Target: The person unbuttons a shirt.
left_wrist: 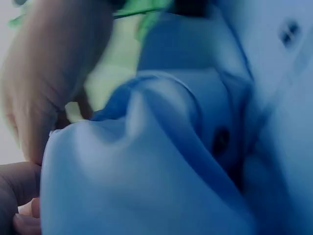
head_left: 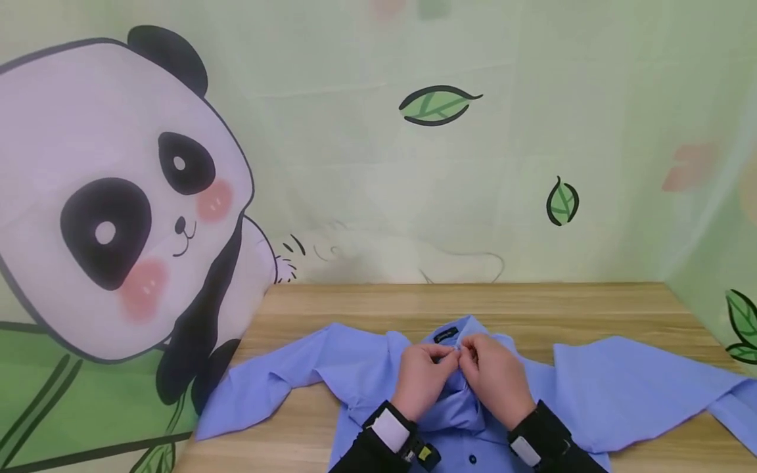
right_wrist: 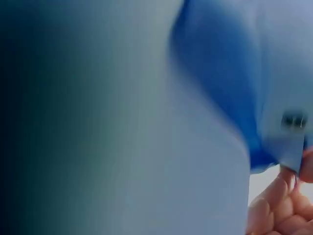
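A light blue button-up shirt (head_left: 367,358) lies spread with its sleeves out to both sides. At its collar, my left hand (head_left: 426,378) pinches the fabric between thumb and forefinger. My right hand (head_left: 497,381) pinches it right beside, the fingertips of both hands almost meeting. A dark label (head_left: 446,335) shows inside the neck, just beyond the fingers. Below the hands, a dark button (head_left: 472,459) sits on the front. The right wrist view has a button (right_wrist: 294,120) close above the pinching fingers (right_wrist: 274,200). Raised cloth hides much of the grip in the left wrist view.
The shirt rests on a wooden table (head_left: 591,309). Its left sleeve in view (head_left: 248,394) reaches the table's left side, and the other sleeve (head_left: 644,387) runs past the right edge. Behind hangs a pale green backdrop (head_left: 343,131) with a printed panda (head_left: 136,131) and leaves.
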`<move>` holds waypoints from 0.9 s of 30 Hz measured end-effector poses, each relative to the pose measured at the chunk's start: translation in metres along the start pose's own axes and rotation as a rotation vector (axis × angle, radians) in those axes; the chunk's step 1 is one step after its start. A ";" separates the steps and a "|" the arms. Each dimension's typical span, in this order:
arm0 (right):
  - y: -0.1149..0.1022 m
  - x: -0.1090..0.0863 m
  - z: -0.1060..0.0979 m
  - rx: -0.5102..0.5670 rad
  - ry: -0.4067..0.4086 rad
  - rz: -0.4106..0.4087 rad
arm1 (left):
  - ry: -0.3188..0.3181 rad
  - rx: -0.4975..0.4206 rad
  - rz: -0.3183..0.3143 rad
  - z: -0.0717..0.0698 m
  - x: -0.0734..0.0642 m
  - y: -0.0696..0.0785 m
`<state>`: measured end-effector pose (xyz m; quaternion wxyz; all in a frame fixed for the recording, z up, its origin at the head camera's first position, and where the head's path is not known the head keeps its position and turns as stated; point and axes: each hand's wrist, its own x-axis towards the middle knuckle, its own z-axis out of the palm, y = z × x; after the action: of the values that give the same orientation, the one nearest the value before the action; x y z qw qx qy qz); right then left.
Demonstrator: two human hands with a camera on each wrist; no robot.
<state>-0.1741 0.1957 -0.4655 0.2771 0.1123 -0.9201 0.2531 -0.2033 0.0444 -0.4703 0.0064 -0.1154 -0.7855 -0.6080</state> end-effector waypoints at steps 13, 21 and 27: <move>0.003 0.005 -0.003 -0.541 0.178 -0.473 | 0.060 0.300 0.203 0.009 -0.004 -0.005; 0.023 0.000 0.014 -0.471 0.315 -0.476 | -0.159 -0.095 -0.133 -0.001 0.000 0.000; 0.022 -0.002 0.020 -0.187 0.154 -0.233 | -0.139 -0.138 -0.177 -0.002 0.000 0.002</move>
<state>-0.1892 0.2041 -0.4902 0.3834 0.1721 -0.8965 0.1405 -0.2028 0.0432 -0.4681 -0.1098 -0.0874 -0.7476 -0.6492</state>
